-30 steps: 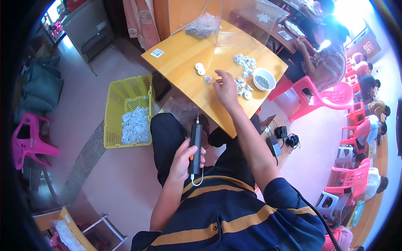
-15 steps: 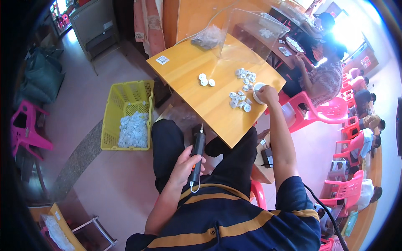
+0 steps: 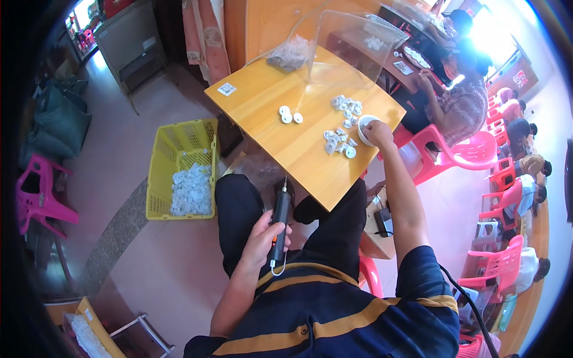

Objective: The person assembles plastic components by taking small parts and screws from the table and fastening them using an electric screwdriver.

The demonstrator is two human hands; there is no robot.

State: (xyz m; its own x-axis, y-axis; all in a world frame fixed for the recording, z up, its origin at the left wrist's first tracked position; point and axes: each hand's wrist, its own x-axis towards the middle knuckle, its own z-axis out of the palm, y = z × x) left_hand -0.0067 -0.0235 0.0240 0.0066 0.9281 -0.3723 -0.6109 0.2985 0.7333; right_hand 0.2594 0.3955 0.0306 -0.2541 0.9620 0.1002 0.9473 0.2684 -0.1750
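My left hand (image 3: 260, 240) is closed around a black electric screwdriver (image 3: 281, 209), held over my lap with its thin metal bit pointing up toward the table edge. A white loop hangs at its lower end. My right hand (image 3: 379, 133) reaches into a small white bowl (image 3: 361, 121) at the table's right corner. Its fingers are bent together inside the bowl; whatever they pinch is hidden. Beside the bowl lie two loose groups of small white round parts, a farther pile (image 3: 346, 105) and a nearer pile (image 3: 338, 142). Three white discs (image 3: 286, 118) sit apart toward the left.
The wooden table (image 3: 256, 113) carries a clear plastic screen (image 3: 343, 48) and a plastic bag (image 3: 292, 52). A yellow crate (image 3: 156, 179) with white parts stands on the floor at left. Close at right, a person sits on a pink chair (image 3: 471, 152). A black cable (image 3: 456, 289) runs by my right arm.
My head view has shifted slightly. My right hand has moved a little farther into the bowl. The screwdriver stays in my left hand.
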